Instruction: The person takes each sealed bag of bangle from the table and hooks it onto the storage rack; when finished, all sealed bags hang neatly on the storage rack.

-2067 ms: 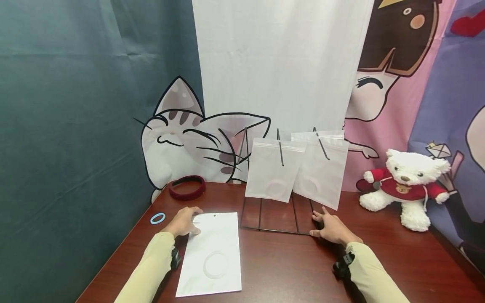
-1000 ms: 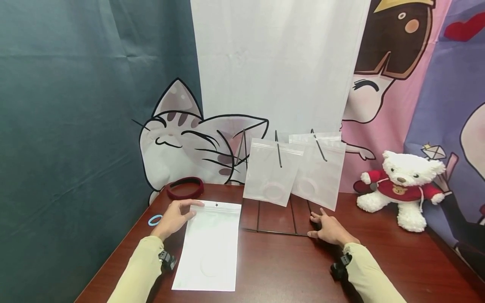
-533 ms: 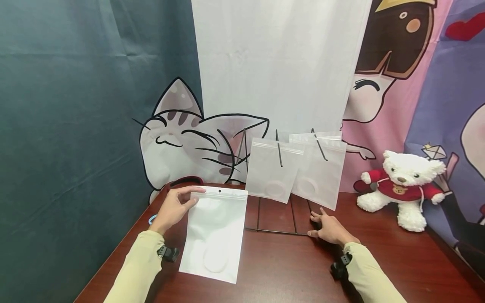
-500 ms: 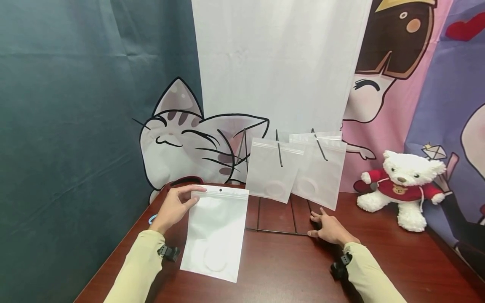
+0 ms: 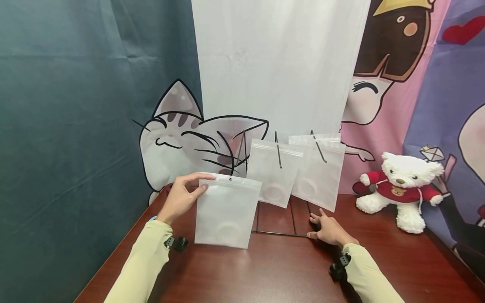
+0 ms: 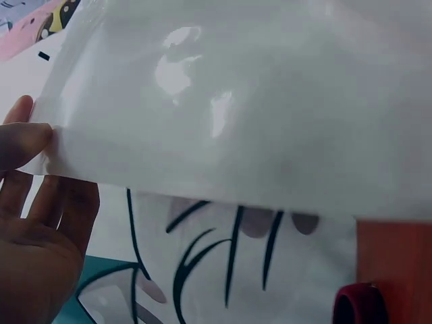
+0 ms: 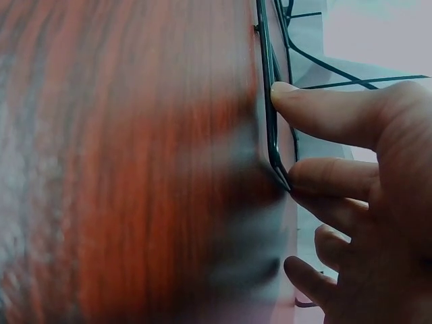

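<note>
My left hand [image 5: 179, 198] pinches the top left corner of a white zip bag [image 5: 227, 210] and holds it upright above the table. A faint ring shape shows inside near its bottom, and a small hole is in its top strip. In the left wrist view the glossy bag [image 6: 223, 101] fills the upper part. My right hand [image 5: 331, 230] holds the front right corner of a black wire rack [image 5: 280, 233], thumb and index finger on the wire [image 7: 270, 115]. Two similar bags, one on the middle hook [image 5: 274, 172] and another on the right [image 5: 320, 181], hang from the rack.
The rack's left hook [image 5: 245, 147] carries no bag. A white teddy bear [image 5: 401, 191] in red sits at the back right. Behind my left hand, a dark red headband [image 6: 361, 304] and a blue ring [image 5: 153, 218] are mostly hidden. A printed curtain [image 5: 280, 63] stands behind.
My left hand has lifted the bag off the table, tilted it upright and carried it right and up towards the rack. My right hand has stayed at the rack's corner.
</note>
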### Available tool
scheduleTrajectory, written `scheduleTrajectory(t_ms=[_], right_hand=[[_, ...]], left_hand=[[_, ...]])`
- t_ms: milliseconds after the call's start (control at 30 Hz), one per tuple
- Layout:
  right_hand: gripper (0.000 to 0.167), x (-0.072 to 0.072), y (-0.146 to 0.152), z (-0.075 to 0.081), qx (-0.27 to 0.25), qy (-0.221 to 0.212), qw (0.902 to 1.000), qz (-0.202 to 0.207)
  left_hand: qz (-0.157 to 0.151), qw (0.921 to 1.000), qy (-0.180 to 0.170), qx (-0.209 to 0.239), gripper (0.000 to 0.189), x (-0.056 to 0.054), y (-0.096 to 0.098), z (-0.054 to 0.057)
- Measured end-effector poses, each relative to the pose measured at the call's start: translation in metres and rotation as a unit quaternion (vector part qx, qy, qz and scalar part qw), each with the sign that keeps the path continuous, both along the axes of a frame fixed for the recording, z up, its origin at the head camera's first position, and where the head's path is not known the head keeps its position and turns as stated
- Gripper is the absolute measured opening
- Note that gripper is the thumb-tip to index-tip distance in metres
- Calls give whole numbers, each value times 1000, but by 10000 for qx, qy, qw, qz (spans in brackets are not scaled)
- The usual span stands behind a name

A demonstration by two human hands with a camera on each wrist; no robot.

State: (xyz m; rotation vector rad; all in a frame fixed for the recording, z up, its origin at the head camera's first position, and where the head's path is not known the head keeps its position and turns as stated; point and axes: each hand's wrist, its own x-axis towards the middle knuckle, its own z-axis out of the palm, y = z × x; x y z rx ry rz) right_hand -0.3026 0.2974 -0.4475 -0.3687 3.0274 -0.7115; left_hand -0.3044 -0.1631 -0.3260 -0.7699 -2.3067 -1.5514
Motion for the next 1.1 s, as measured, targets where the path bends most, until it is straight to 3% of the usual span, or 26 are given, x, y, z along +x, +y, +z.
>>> scheduleTrajectory(t_ms=[200, 567, 867, 1100], right_hand=[[65, -1, 0, 1, -12, -34, 10000, -17], [65, 0, 0, 0, 6, -26, 10000, -30], [64, 1, -1, -2, 95, 49, 9999, 23], [64, -1, 0, -4, 97, 82, 9999, 50]], left_hand=[[49, 9994, 317, 102, 30, -1, 10, 12], [-39, 9956, 768, 532, 35, -10, 25, 23], [75, 9954, 717, 630, 35, -12, 25, 23], [307, 9975, 505, 396, 37, -18, 29, 23]])
